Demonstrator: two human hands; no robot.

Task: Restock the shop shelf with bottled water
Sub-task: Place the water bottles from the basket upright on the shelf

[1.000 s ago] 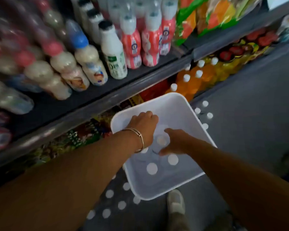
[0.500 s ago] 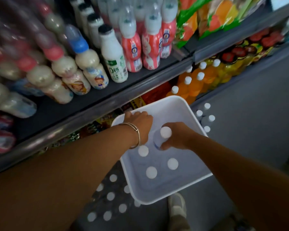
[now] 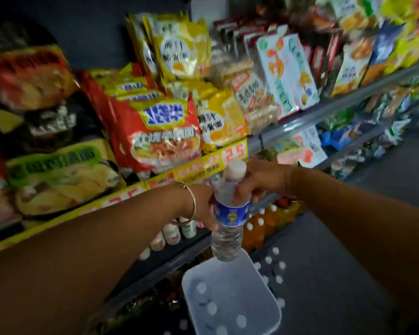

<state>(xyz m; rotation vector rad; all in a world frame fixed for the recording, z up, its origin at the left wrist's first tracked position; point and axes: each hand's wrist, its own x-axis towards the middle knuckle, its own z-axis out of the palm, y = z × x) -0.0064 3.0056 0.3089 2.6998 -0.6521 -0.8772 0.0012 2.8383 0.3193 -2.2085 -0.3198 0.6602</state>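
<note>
A clear water bottle (image 3: 228,228) with a blue label and white cap hangs upright above the white basket (image 3: 257,301). My right hand (image 3: 259,182) is closed around its neck and shoulder. My left hand (image 3: 202,209), with a bangle on the wrist, is closed beside it at label height. It seems to grip a second water bottle (image 3: 215,180), of which only the top shows behind the first. Several more capped bottles (image 3: 212,308) stand in the basket.
Noodle packets (image 3: 160,139) fill the shelf straight ahead, above a yellow price strip (image 3: 198,165). Below are small drink bottles (image 3: 172,233) and orange drinks (image 3: 259,226). More capped water bottles (image 3: 275,262) stand on the grey floor right of the basket.
Both hands have come up out of the basket with bottles. My view has tilted up from the basket to the noodle shelf.
</note>
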